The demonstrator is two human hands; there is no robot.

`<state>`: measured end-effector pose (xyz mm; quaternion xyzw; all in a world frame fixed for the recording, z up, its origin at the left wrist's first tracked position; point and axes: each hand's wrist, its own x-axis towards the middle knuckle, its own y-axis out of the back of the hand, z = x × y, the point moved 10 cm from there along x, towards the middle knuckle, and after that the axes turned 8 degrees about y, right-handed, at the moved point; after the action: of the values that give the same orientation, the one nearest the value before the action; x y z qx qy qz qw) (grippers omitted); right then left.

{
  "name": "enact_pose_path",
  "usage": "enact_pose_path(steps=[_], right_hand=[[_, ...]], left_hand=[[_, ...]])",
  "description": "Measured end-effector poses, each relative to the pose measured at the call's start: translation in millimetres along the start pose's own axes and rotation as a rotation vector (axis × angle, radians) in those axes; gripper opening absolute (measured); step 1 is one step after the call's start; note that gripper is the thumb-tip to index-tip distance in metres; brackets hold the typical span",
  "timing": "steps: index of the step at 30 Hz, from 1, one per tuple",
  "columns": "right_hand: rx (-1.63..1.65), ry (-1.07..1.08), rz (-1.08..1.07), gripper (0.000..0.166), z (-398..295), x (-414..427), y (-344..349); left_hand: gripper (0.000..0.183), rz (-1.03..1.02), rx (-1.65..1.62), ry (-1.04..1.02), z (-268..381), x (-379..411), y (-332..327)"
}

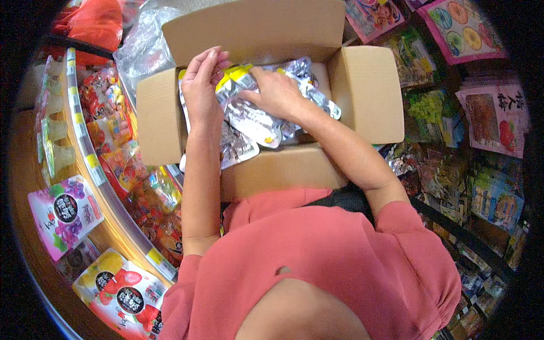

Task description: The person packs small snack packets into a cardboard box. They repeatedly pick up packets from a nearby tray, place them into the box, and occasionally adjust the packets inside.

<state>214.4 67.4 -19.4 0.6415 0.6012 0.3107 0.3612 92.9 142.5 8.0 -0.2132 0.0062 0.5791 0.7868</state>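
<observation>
An opened cardboard box (280, 170) stands before me, its flaps folded outward. Inside lie several silver foil pouches (255, 121), jumbled together, some with yellow tops (238, 76). My left hand (204, 83) is raised over the box's left side, fingers loosely bent, with nothing visible in them. Down among the pouches is my right hand (276, 93), its thumb and fingers spread beside the yellow-topped ones. Its fingertips are partly hidden, so whether it grips a pouch cannot be told.
Shelves with yellow-marked price strips (91, 159) curve along my left, holding bagged sweets (112, 127) and a grape-printed bag (66, 216). Clear plastic wrap (146, 46) lies behind the box's left flap. Hanging snack packets (493, 117) line the right side.
</observation>
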Motion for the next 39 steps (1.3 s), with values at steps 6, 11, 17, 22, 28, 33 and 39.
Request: enact_pose_path(steps=[6,11,17,22,28,33,39], right_hand=[[0.088,-0.030,0.062,0.034,12,10,4],[0.410,0.040,0.484,0.023,22,3,83],[0.863,0.233,0.769,0.017,32,1,118],[1.169,0.151,0.658,0.018,45,12,89],[1.339,0.099,0.571,0.023,44,16,82],[1.294,0.069,0.358,0.035,38,14,74],[1.238,0.069,0.180,0.057,30,17,67]], left_hand=[[0.023,0.089,0.152,0.042,-27,8,5],[0.039,0.062,0.192,-0.064,-22,6,-8],[0.039,-0.260,0.026,0.129,-45,6,-37],[0.038,-0.346,0.296,0.048,-38,-11,-62],[0.013,-0.225,0.322,0.014,-37,-3,-56],[0.016,-0.176,0.044,0.029,-29,0,-42],[0.013,-0.153,-0.269,0.047,-26,7,-19]])
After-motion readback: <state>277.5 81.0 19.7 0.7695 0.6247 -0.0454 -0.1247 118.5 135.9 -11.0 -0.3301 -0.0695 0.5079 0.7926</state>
